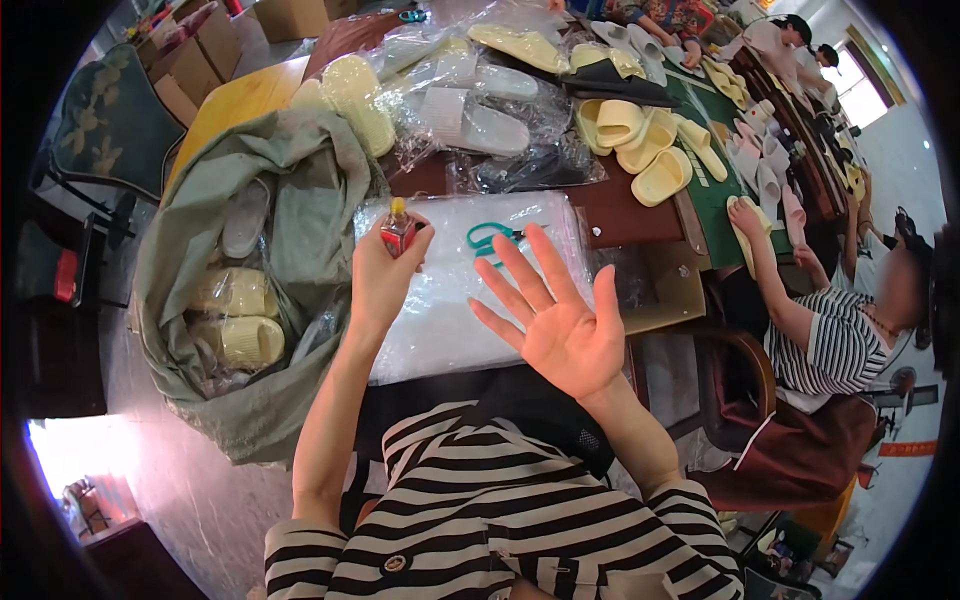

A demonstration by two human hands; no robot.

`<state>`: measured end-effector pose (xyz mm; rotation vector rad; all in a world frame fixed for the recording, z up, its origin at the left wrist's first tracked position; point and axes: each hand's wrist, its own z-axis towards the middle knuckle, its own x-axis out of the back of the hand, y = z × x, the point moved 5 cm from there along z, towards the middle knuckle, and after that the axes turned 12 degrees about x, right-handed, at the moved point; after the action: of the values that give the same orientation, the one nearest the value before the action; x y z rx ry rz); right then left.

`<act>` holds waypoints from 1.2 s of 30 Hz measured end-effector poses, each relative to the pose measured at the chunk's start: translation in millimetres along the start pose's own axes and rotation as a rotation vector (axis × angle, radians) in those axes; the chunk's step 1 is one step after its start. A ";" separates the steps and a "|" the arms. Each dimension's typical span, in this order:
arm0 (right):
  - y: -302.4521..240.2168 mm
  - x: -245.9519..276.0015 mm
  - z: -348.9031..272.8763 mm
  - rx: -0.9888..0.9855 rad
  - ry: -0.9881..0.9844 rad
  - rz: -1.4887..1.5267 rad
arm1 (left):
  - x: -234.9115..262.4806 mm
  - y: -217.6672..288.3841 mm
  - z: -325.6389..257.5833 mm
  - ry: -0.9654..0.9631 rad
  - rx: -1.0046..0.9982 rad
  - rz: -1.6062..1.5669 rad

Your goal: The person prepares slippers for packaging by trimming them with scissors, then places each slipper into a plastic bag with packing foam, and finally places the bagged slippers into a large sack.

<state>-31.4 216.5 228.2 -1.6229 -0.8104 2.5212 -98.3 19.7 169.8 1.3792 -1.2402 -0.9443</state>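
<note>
My left hand (383, 268) is closed around a small bottle (398, 232) with a yellow cap and a red label, held upright above a stack of clear plastic bags (430, 330). Beside it, my right hand (567, 335) is raised palm up, fingers spread, with nothing in it. Teal-handled scissors (483, 242) lie on the bags just beyond my right fingertips, and part of their blades shows. Left of my left forearm, an open grey-green sack (185, 230) holds yellow slippers (250, 342) and a grey slipper (245, 218) in clear wrapping.
Bagged slippers (475, 125) pile up at the back of the table, with loose yellow slippers (660, 178) to their right. A co-worker in a striped shirt (835, 335) handles slippers at a green mat (705, 205). Chairs (110, 120) and cardboard boxes (215, 45) stand at left.
</note>
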 end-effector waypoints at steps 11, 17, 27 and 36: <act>15.9 -8.0 4.6 0.043 -0.136 -0.313 | -30.2 12.5 -7.5 0.010 -0.089 0.044; 57.2 -26.5 -5.0 0.402 -1.067 -2.048 | -66.7 16.9 -1.9 -0.097 0.057 -0.012; 37.9 -30.0 -38.2 0.190 -1.121 -1.967 | -67.8 -5.0 4.2 -0.086 -0.074 0.029; -40.2 5.3 12.1 0.470 0.101 -0.297 | -57.0 -3.6 -6.3 -0.052 -0.048 0.218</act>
<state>-54.0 247.9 245.4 -1.3467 -0.3714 2.1859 -101.0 76.8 163.2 1.1615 -1.3672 -0.8566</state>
